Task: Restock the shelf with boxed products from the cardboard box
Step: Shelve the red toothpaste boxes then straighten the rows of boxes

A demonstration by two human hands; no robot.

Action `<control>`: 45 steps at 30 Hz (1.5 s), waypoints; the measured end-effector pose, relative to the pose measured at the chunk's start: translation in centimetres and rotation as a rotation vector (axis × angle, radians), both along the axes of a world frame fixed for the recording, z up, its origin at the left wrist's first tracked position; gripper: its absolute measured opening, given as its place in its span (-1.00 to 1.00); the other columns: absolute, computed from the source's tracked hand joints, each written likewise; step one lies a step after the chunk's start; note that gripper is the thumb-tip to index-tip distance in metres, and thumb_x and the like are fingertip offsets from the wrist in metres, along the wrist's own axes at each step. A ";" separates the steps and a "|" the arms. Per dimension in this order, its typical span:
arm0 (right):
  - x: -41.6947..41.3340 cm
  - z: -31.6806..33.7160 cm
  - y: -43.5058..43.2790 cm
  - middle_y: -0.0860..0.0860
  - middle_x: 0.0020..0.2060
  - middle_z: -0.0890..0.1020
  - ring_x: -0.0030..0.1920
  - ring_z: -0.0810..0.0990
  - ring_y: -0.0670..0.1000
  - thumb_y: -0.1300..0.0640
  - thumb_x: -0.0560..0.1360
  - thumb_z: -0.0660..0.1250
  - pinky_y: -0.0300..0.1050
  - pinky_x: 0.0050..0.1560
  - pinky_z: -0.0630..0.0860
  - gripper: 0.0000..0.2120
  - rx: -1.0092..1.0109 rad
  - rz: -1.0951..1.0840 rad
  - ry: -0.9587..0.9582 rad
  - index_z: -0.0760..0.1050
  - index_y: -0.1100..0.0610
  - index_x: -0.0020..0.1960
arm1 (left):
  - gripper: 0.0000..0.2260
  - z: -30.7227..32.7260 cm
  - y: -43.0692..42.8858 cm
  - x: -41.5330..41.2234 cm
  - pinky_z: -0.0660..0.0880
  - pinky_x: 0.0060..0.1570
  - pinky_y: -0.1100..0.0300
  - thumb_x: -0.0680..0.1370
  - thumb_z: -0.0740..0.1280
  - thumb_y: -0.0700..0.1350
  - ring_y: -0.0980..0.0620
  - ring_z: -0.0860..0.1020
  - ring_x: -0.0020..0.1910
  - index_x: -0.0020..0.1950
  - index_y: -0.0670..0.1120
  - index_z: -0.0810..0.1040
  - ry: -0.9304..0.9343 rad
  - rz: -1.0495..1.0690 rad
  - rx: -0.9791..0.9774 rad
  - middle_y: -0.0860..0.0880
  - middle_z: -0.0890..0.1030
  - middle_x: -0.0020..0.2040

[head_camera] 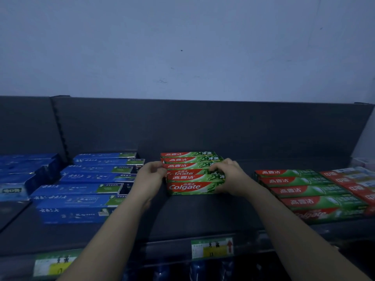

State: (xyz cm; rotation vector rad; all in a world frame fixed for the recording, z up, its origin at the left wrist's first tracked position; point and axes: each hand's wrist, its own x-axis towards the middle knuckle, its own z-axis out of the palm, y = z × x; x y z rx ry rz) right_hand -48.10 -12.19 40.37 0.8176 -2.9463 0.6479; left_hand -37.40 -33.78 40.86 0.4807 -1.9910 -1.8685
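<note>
In the head view, a Colgate box (189, 187) was seen lying on the shelf (203, 218), at the front of a row (188, 159) of like boxes. Its long axis ran left to right, across the line of sight. It was held at both ends. The left hand (151, 176) was curled against its left end. The right hand (230, 175) was wrapped round its right end, with fingers (218, 169) over the top and the thumb on the front face. The box lay directly between the hands, and neither hand was nearer. Placing was judged almost done, and a push straight back, square to the row, seemed called for. Blue boxes (87, 189) lay to the left and red-green boxes (308, 191) to the right, both well apart. The cardboard box was not in view.
</note>
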 end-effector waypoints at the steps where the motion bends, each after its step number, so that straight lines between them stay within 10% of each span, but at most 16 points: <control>1: 0.3 0.1 0.2 -0.06 0.15 0.32 0.27 0.27 0.00 0.11 0.34 0.53 0.00 0.34 0.34 -0.44 -0.023 -0.010 0.008 0.42 -0.15 0.26 | -0.82 -0.2 0.0 0.3 0.39 0.06 0.13 0.61 0.24 -0.19 0.16 0.48 -0.07 0.20 -0.05 0.46 0.004 -0.001 -0.016 0.03 0.54 0.02; 12: 9.3 1.3 3.9 -0.04 0.26 0.50 0.27 0.45 -0.02 0.10 0.49 0.42 -0.25 0.18 0.34 -0.59 -0.153 -0.197 0.181 0.46 0.06 0.32 | -0.84 -0.7 1.7 4.4 0.39 -0.16 0.44 0.57 0.30 -0.22 0.28 0.50 -0.14 0.14 -0.09 0.51 0.108 -0.176 -0.223 0.12 0.56 -0.10; 21: 25.9 -1.6 6.0 -0.04 0.11 0.60 0.19 0.52 -0.05 0.19 0.45 0.45 -0.46 0.06 0.24 -0.63 -0.322 -0.544 0.189 0.55 0.13 0.25 | -0.83 -1.6 4.7 11.3 0.43 -0.02 0.29 0.55 0.34 -0.17 0.16 0.55 -0.06 0.13 -0.08 0.57 0.190 -0.514 -0.386 0.03 0.61 0.01; 26: 37.4 -5.7 9.0 -0.11 0.20 0.56 0.25 0.48 -0.12 0.11 0.50 0.40 -0.30 0.25 0.33 -0.68 -0.340 -0.763 0.026 0.53 0.02 0.25 | -0.87 -5.9 9.4 17.3 0.40 -0.17 0.48 0.57 0.30 -0.15 0.31 0.51 -0.10 0.11 -0.04 0.55 0.131 -0.771 -0.352 0.11 0.59 -0.03; 32: 51.3 -10.8 13.5 -0.04 0.05 0.63 -0.18 0.57 -0.14 0.11 0.51 0.38 -0.43 -0.26 0.39 -0.72 -0.305 -1.125 -0.121 0.55 0.04 0.22 | -0.83 -11.3 16.2 24.9 0.39 -0.09 0.41 0.57 0.31 -0.11 0.13 0.56 0.04 0.15 -0.06 0.56 -0.009 -1.106 -0.408 0.10 0.59 0.00; 38: 62.0 -15.0 17.6 -0.14 0.09 0.56 0.11 0.51 -0.15 0.08 0.50 0.39 -0.32 0.07 0.34 -0.68 -0.318 -1.317 -0.246 0.55 0.07 0.25 | -0.75 -15.8 22.9 31.5 0.39 0.08 0.28 0.58 0.28 -0.09 0.11 0.51 0.12 0.26 -0.06 0.52 -0.112 -1.321 -0.521 0.04 0.57 0.14; 45: 72.8 -21.2 24.3 -0.04 0.13 0.62 0.11 0.59 -0.06 0.09 0.50 0.38 -0.26 0.00 0.41 -0.68 -0.402 -1.479 -0.456 0.56 0.08 0.24 | -0.69 -22.6 31.2 39.6 0.36 0.03 0.26 0.58 0.29 -0.11 0.09 0.50 0.02 0.31 -0.11 0.45 -0.328 -1.413 -0.589 0.01 0.57 0.08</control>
